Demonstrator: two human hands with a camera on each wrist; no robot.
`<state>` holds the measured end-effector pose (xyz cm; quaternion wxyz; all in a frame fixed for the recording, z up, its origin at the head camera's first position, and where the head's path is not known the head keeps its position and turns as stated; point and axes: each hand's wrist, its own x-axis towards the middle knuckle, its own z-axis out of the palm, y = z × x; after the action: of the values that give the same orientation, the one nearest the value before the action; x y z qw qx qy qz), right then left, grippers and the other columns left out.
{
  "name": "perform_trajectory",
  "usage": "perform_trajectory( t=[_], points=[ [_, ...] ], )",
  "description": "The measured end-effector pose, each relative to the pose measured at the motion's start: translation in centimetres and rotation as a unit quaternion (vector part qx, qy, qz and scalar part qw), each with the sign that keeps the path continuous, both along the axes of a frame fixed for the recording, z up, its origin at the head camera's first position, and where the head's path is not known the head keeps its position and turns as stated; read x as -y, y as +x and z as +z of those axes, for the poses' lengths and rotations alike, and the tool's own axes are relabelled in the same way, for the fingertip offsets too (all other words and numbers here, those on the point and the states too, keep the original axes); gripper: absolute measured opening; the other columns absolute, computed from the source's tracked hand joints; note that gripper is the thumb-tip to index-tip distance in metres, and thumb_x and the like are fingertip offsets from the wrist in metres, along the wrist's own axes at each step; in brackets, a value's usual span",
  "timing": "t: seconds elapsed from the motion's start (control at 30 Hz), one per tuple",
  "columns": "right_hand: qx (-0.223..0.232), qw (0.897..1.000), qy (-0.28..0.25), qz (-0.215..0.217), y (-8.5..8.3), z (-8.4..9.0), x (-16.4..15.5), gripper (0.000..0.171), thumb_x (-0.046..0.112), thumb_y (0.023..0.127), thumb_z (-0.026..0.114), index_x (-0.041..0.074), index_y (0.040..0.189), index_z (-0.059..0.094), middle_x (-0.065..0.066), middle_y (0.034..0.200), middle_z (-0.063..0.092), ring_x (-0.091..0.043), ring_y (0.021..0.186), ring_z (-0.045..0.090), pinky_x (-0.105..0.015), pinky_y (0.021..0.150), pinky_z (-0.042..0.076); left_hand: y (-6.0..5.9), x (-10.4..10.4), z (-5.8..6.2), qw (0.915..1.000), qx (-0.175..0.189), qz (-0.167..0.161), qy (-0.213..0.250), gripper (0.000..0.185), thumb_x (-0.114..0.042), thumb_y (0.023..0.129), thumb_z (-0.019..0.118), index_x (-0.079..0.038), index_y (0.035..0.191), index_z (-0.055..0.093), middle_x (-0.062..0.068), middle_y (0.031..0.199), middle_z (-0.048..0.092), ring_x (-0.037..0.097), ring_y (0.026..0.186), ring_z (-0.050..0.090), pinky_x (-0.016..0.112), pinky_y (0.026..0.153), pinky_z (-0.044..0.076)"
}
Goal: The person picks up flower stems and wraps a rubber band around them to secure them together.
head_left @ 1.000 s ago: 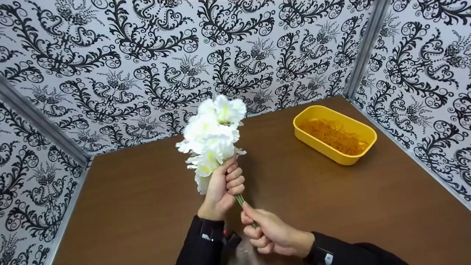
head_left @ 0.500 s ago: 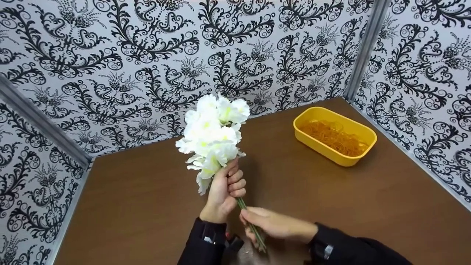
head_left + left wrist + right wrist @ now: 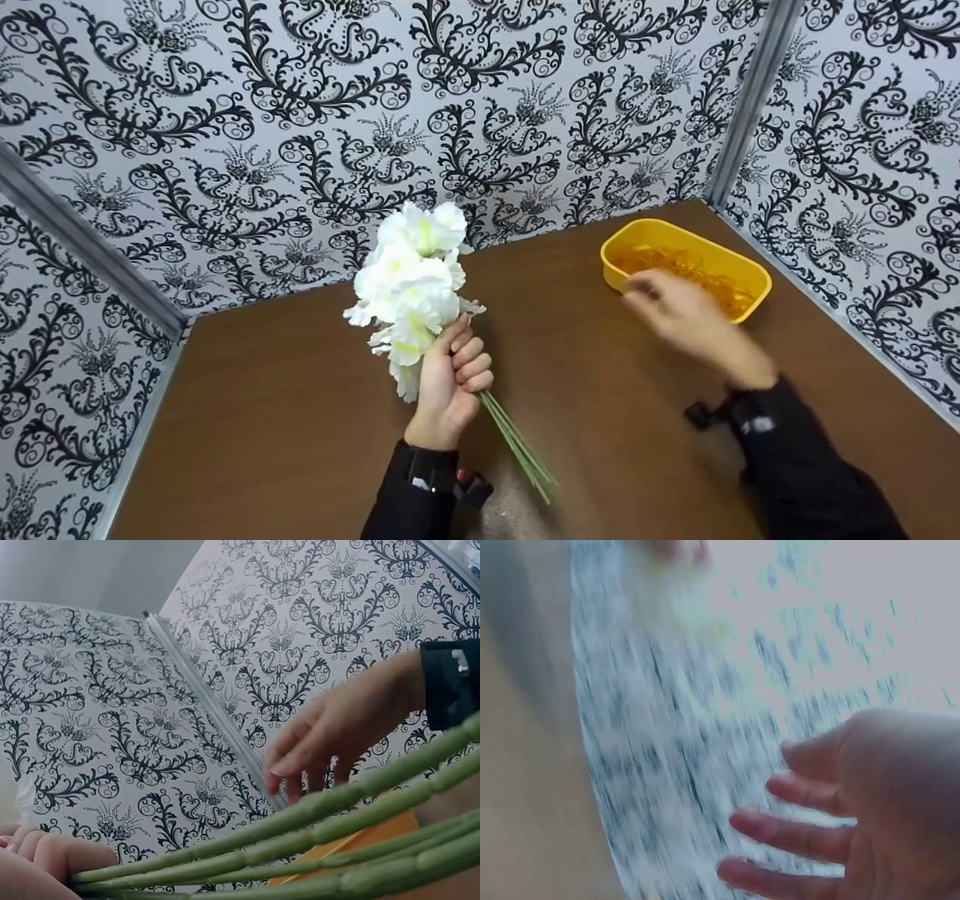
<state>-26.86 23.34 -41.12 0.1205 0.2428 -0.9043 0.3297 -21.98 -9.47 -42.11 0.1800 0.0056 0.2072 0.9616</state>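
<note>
- The bunch of white flowers point(image 3: 412, 281) has ruffled white petals with pale yellow-green centres, packed tightly at the top; thin green stems point(image 3: 517, 450) fan out below, running toward 5 o'clock.
- The left hand point(image 3: 450, 386) holds the bunch upright above the brown tabletop point(image 3: 300, 420), near the middle of the head view; its fingers point(image 3: 472, 360) are curled round the stems just beneath the blooms.
- In the left wrist view the stems point(image 3: 315, 840) look smooth, pale green and lie nearly parallel.
- The right hand point(image 3: 686, 315) is motion-blurred, at 3 o'clock from the flowers, well apart from them, at the near rim of the yellow tub point(image 3: 754, 266).
- Its fingers point(image 3: 795, 836) are spread and relaxed, grasping nothing.
- The tub holds a tangle of orange rubber bands point(image 3: 720, 289) and sits at 2 o'clock, near the corner of the patterned walls point(image 3: 300, 112).
</note>
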Motion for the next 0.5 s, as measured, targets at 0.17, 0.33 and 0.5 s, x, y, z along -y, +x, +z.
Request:
perform_trajectory(
  t=[0.17,0.33,0.5],
  points=[
    [0.011,0.992,0.083,-0.094,-2.5,-1.4,-5.9,0.031,0.015,0.103,0.06,-0.006,0.126,0.063,-0.032,0.126,0.06,-0.051,0.117,0.055,-0.067,0.102,0.039,0.0,-0.1,0.0,1.0,0.003,-0.005,0.006,0.045,-0.024,0.11,0.039,-0.018,0.066,0.035,-0.011,0.057,0.017,0.002,0.047,0.01,0.015,0.041,0.009],
    [0.062,0.983,0.115,-0.131,-3.5,-3.2,-8.4,0.033,0.014,0.1,0.062,-0.006,0.127,0.064,-0.035,0.129,0.057,-0.056,0.118,0.052,-0.07,0.098,0.039,-0.1,0.0,-0.1,0.9999,0.002,-0.009,0.01,0.045,-0.024,0.111,0.038,-0.018,0.066,0.035,-0.011,0.056,0.017,0.002,0.047,0.01,0.015,0.042,0.009],
    [0.066,0.981,0.115,-0.143,-4.4,-4.9,-8.8,0.032,0.018,0.1,0.064,-0.005,0.123,0.068,-0.031,0.123,0.063,-0.057,0.114,0.056,-0.069,0.094,0.043,-0.1,0.2,-0.1,0.9998,-0.001,-0.016,0.014,0.045,-0.024,0.111,0.038,-0.018,0.066,0.035,-0.011,0.057,0.017,0.002,0.047,0.011,0.015,0.042,0.009]
  ],
)
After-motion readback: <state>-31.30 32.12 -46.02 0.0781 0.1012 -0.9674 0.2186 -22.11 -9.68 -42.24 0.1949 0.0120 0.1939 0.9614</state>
